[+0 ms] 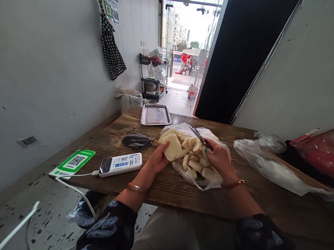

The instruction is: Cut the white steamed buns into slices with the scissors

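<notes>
Between the thumb and fingers of my left hand (159,159) is a thick, flat, cream-coloured slice of food (172,147); its exact kind I cannot tell. My right hand (218,156) grips a pair of scissors (196,133) by the green handles, with the dark blades pointing up and left. Under and between both hands, a spread clear plastic bag (197,185) holds a heap of similar pale pieces (194,164), some cut narrow and curved. The held slice is beside the heap's left edge, apart from the blades.
A dark cloth (137,141) and a white power bank (121,164) with a cable lie left on the wooden table (174,193). Behind them are a metal tray (156,115) and, near the left edge, a green QR card (75,162). Plastic bags (270,167) lie right.
</notes>
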Available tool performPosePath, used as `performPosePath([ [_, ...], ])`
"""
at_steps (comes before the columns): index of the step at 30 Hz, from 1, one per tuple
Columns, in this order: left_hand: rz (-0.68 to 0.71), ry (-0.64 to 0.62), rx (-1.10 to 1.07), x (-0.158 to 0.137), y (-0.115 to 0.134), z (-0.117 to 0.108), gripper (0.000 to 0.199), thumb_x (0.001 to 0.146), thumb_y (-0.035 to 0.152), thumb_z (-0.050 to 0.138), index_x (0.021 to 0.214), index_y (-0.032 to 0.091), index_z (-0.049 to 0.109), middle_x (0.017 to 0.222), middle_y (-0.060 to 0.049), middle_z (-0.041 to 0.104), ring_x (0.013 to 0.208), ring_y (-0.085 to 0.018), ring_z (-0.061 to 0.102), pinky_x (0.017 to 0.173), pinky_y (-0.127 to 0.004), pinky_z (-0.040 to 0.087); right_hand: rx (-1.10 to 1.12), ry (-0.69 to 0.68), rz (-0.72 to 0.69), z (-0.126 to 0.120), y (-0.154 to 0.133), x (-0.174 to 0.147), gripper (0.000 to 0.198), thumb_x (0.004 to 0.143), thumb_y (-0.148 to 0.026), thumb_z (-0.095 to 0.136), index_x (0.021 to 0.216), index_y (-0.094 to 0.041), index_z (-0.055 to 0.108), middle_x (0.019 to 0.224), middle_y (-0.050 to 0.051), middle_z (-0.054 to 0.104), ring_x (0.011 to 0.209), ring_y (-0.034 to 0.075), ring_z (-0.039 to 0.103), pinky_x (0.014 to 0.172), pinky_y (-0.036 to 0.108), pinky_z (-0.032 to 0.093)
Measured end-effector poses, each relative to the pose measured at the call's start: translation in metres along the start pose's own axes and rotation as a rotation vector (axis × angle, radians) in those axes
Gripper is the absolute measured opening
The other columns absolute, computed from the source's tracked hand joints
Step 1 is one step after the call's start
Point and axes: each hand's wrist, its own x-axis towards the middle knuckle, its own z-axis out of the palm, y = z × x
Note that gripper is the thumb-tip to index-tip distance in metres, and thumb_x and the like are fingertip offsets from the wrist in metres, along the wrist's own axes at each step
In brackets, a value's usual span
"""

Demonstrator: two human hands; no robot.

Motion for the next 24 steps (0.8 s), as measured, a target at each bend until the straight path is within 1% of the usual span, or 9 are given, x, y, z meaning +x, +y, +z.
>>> performPosePath([
  [3,0.03,-0.023,0.176,-0.02,0.002,-0.012,0.054,0.078,0.037,0.076,0.122,0.01,0.062,0.1,-0.014,0.075,0.084,-0.023,0.071,0.067,-0.028,0.058,-0.004,0.02,0.025,0.0,0.009,0.001,0.048,0.081,-0.034,0.066,0.127,-0.02,0.067,0.112,0.009,0.077,0.1,0.028,0.072,0.089,0.038,0.054],
  [6,0.053,-0.079,0.349,-0.04,0.004,-0.019,0.06,0.071,0.036,0.083,0.122,0.011,0.064,0.098,-0.013,0.075,0.084,-0.024,0.071,0.066,-0.027,0.055,0.005,0.022,0.035,-0.003,0.009,-0.001,0.049,0.079,-0.035,0.067,0.125,-0.018,0.068,0.109,0.01,0.078,0.097,0.029,0.072,0.088,0.039,0.054],
  [8,0.064,-0.075,0.385,-0.05,0.005,-0.021,0.06,0.071,0.038,0.083,0.121,0.012,0.064,0.1,-0.013,0.074,0.084,-0.024,0.071,0.067,-0.027,0.055,0.029,0.004,0.027,-0.006,0.005,-0.005,0.048,0.078,-0.035,0.069,0.123,-0.018,0.069,0.109,0.01,0.078,0.097,0.028,0.072,0.088,0.039,0.055],
  [11,0.077,-0.059,0.348,-0.057,0.007,-0.018,0.061,0.072,0.041,0.082,0.122,0.012,0.063,0.101,-0.014,0.074,0.081,-0.024,0.07,0.066,-0.028,0.054,0.061,-0.002,0.039,-0.014,0.0,-0.011,0.05,0.079,-0.038,0.069,0.125,-0.018,0.068,0.109,0.008,0.078,0.097,0.028,0.073,0.087,0.039,0.056],
  [15,0.064,-0.1,0.29,-0.058,0.006,-0.002,0.06,0.072,0.041,0.081,0.122,0.012,0.063,0.098,-0.013,0.074,0.077,-0.023,0.07,0.063,-0.027,0.052,0.088,0.038,0.108,-0.034,0.001,-0.025,0.056,0.079,-0.044,0.069,0.128,-0.018,0.066,0.108,0.009,0.078,0.097,0.03,0.072,0.086,0.043,0.056],
  [18,0.022,-0.169,0.266,-0.057,0.0,0.016,0.057,0.072,0.041,0.081,0.119,0.013,0.065,0.096,-0.012,0.074,0.079,-0.023,0.07,0.066,-0.027,0.053,0.17,0.047,0.14,-0.048,0.003,-0.042,0.056,0.079,-0.044,0.071,0.129,-0.019,0.065,0.107,0.009,0.078,0.096,0.028,0.073,0.086,0.042,0.056],
  [20,-0.008,-0.23,0.273,-0.053,-0.006,0.031,0.053,0.071,0.041,0.082,0.114,0.013,0.068,0.096,-0.011,0.074,0.081,-0.022,0.069,0.067,-0.027,0.052,0.179,0.065,0.149,-0.053,0.003,-0.057,0.055,0.079,-0.044,0.071,0.129,-0.021,0.064,0.11,0.009,0.077,0.097,0.028,0.072,0.086,0.041,0.056],
  [22,-0.036,-0.3,0.289,-0.047,-0.014,0.046,0.049,0.07,0.039,0.083,0.11,0.013,0.07,0.097,-0.011,0.074,0.084,-0.023,0.068,0.07,-0.027,0.052,0.106,0.144,0.154,-0.053,0.006,-0.07,0.054,0.079,-0.043,0.07,0.128,-0.022,0.064,0.117,0.009,0.075,0.102,0.029,0.071,0.089,0.042,0.055],
  [24,-0.046,-0.352,0.305,-0.039,-0.022,0.059,0.047,0.07,0.036,0.084,0.11,0.014,0.071,0.097,-0.01,0.074,0.089,-0.023,0.068,0.074,-0.028,0.053,0.021,0.293,0.18,-0.048,0.012,-0.082,0.055,0.079,-0.045,0.068,0.129,-0.022,0.063,0.123,0.012,0.071,0.108,0.03,0.068,0.094,0.045,0.052],
])
